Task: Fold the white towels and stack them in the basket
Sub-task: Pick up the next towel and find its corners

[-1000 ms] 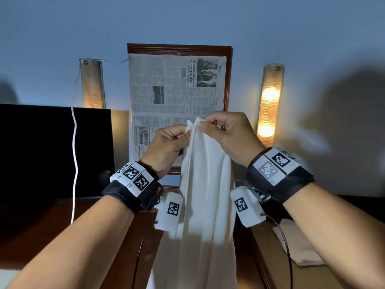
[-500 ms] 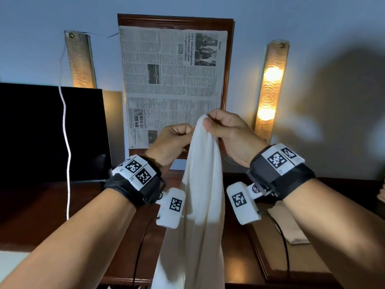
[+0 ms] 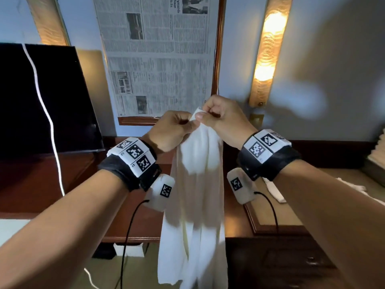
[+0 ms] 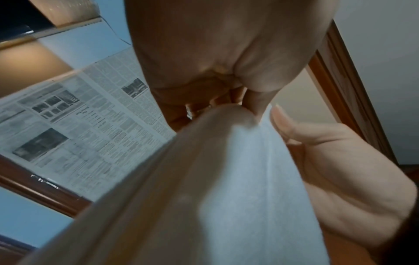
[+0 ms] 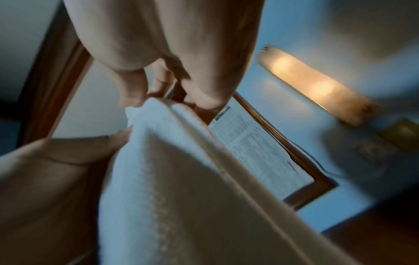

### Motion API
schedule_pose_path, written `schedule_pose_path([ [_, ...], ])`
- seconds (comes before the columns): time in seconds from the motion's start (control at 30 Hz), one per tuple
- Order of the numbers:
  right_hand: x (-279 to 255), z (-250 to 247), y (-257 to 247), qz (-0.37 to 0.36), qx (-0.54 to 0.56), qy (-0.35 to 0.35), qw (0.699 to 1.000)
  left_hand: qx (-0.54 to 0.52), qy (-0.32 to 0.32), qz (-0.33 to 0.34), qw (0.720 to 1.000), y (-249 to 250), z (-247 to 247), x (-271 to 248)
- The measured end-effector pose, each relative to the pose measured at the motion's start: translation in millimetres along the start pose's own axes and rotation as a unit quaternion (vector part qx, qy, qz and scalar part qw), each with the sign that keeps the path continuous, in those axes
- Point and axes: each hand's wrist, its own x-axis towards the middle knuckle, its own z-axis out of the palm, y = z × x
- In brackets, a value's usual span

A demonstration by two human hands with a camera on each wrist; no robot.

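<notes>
A white towel (image 3: 195, 197) hangs down in long folds in front of the dark wooden desk (image 3: 133, 228). My left hand (image 3: 183, 122) and my right hand (image 3: 203, 115) are raised side by side, each pinching the towel's top edge between thumb and curled fingers. In the left wrist view my left hand (image 4: 247, 105) pinches the towel (image 4: 215, 188) at its top, with the other hand's thumb beside it. The right wrist view shows my right hand (image 5: 145, 102) gripping the towel (image 5: 181, 179). Another white towel (image 3: 273, 190) lies on the desk at the right. No basket shows.
A framed newspaper (image 3: 158, 55) hangs on the wall between two wall lamps, the right lamp (image 3: 268, 49) lit. A black screen (image 3: 41, 97) stands on the desk at the left with a white cord (image 3: 50, 122) across it. A pale stacked object (image 3: 378, 153) sits at the right edge.
The view has tilted down and closer, so the desk and floor show more. Both hands keep their pinch on the towel's top edge and have drawn nearer together.
</notes>
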Motion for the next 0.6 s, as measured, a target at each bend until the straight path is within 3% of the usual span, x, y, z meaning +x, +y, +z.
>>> schedule_pose_path([
  [0.13, -2.8, -7.8, 25.2, 0.049, 0.162, 0.027, 0.985, 0.034, 0.038, 0.014, 0.999, 7.0, 9.3, 13.4],
  [0.23, -24.8, 0.3, 63.2, 0.128, 0.23, -0.028, 0.964, 0.039, 0.035, 0.017, 0.998, 8.7, 9.3, 26.6],
  [0.43, -87.1, 10.3, 144.0, 0.191, 0.19, -0.128, 0.955, 0.068, 0.031, 0.02, 0.997, -6.2, -2.5, 51.4],
  [0.5, -94.5, 10.7, 169.0, 0.212, 0.157, -0.151, 0.953, 0.063, 0.057, 0.006, 0.996, -9.4, -4.8, 55.5],
  [0.6, -108.8, 8.9, 219.3, 0.244, 0.022, -0.213, 0.946, 0.039, 0.12, -0.017, 0.992, -22.2, -14.7, 64.1],
])
